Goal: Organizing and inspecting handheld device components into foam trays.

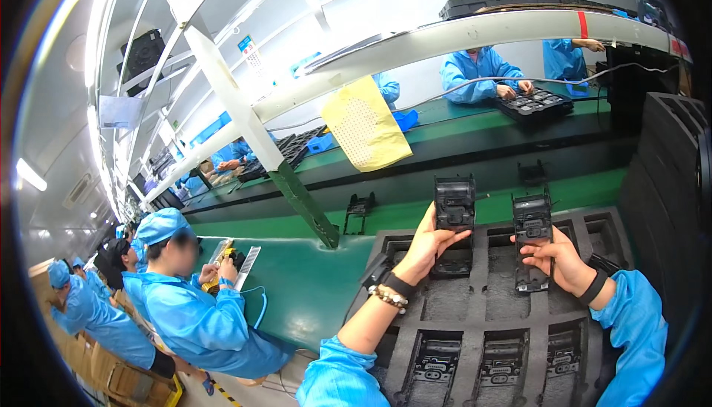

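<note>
My left hand is closed on a black plastic housing, raised over the far row of a dark foam tray. In my right hand is a second, similar black housing, longer and held upright above the same tray. Below my left hand, a black part lies in a far compartment. Near compartments hold several black units, among them one at the left, one in the middle and one at the right.
Dark foam trays are stacked at the right. A slanted white and green post stands ahead. Black frames lie on the green line beyond. At the left, a co-worker in blue handles a yellow item at the green table.
</note>
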A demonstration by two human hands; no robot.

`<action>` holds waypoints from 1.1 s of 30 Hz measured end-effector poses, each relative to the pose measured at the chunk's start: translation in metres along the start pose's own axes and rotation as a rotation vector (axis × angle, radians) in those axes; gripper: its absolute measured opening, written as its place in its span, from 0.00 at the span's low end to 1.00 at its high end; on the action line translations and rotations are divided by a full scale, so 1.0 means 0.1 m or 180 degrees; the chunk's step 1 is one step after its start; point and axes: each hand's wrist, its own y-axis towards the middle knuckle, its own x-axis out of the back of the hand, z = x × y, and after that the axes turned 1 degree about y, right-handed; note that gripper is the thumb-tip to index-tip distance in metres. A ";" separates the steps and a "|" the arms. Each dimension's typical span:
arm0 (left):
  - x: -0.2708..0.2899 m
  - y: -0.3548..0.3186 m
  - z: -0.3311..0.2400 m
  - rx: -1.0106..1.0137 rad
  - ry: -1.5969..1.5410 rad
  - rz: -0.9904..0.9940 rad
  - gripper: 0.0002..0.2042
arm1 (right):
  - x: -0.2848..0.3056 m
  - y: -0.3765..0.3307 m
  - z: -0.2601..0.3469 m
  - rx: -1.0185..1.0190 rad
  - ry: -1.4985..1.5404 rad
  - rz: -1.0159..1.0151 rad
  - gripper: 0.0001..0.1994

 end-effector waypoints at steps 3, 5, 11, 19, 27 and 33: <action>-0.07 -0.04 -0.20 0.0253 -0.0308 0.0377 0.29 | 0.05 0.02 -0.03 -0.0021 0.0054 -0.0026 0.25; -0.09 -0.06 -0.19 0.0239 -0.0438 0.0407 0.28 | 0.05 0.02 -0.03 -0.0040 0.0020 -0.0048 0.24; -0.14 -0.09 0.22 0.0557 -0.0963 0.0157 0.27 | 0.10 0.03 0.03 0.0281 -0.0297 -0.0284 0.20; -0.15 -0.13 0.22 0.0617 -0.1080 0.0612 0.32 | 0.06 0.04 0.05 0.0368 -0.0482 -0.0189 0.21; -0.19 -0.17 0.15 0.0993 -0.1136 0.0678 0.29 | 0.04 0.00 0.04 0.0294 -0.0754 -0.0034 0.21; -0.11 -0.11 0.23 0.1010 -0.1172 0.0500 0.26 | 0.04 0.00 0.00 0.0277 -0.0851 -0.0129 0.23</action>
